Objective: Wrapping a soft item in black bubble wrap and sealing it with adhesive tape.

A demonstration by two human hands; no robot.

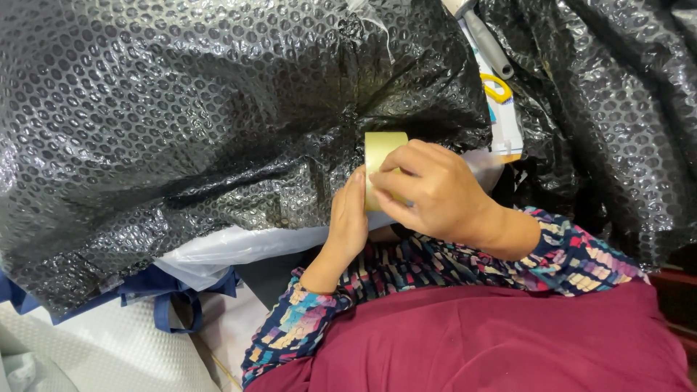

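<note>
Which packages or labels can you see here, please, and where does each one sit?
Black bubble-wrapped package: large, rounded, fills upper left, in front of both hands.
Second black bubble wrap mass: upper right.
Printed white card or label: narrow, with blue and yellow patches, wedged between the two, top centre-right.
White plastic bag: under the package's lower edge.

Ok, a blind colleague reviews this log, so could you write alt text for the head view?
Both hands grip a yellowish roll of tape, right hand over it, left hand beside it, against a big bundle in black bubble wrap.
</note>
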